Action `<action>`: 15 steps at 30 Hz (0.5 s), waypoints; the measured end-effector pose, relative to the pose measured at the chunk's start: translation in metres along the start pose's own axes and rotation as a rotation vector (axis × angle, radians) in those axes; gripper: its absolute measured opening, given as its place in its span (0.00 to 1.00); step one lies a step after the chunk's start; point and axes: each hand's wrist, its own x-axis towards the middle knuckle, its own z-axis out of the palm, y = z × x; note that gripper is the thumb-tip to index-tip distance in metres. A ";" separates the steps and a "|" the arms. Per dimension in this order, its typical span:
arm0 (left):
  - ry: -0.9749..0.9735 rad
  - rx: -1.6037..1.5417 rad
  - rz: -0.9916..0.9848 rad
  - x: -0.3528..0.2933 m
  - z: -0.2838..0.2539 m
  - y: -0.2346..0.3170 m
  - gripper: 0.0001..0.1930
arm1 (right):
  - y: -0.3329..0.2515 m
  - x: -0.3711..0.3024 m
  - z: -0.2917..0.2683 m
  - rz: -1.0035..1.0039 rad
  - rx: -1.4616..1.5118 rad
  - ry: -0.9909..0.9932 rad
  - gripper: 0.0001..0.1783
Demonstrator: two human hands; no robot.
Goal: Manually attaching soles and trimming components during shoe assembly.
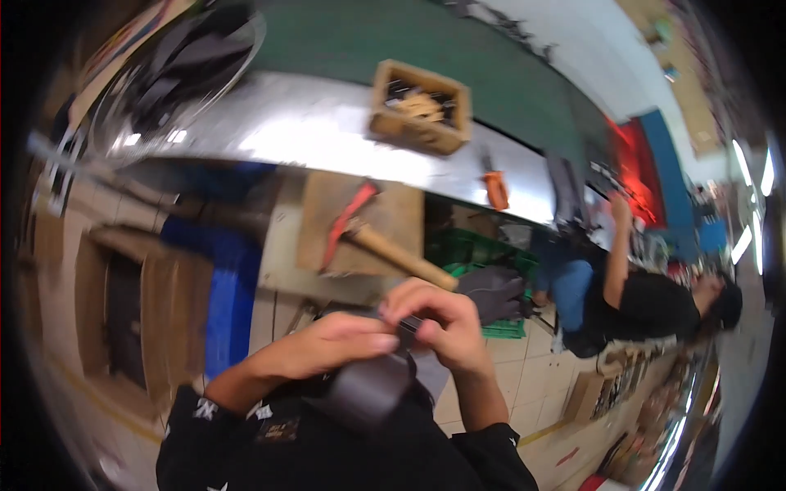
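In front of my chest, a dark grey flexible strip (372, 391) loops down below my hands. My left hand (340, 340) is closed on it, thumb pressed toward the right hand. My right hand (446, 323) is pinched around a small dark end piece with a shiny edge (409, 325), close to the left fingertips. Motion blur and my fingers hide how this piece joins the strip. Just beyond the hands, a hammer (393, 252) with a wooden handle and a red head lies on a brown board (318, 217), its handle end near my right knuckles.
A wooden box (422, 139) of small parts and an orange-handled tool (495, 190) lie on the metal bench edge (311, 123). Green crates (499, 329) with dark pieces stand beneath. Left are a blue bin (233, 303) and a cardboard box (176, 319). Another person (655, 307) works at right.
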 end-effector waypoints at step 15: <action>1.656 1.444 0.633 -0.120 -0.216 0.221 0.37 | -0.035 -0.100 -0.461 0.267 -1.648 1.409 0.25</action>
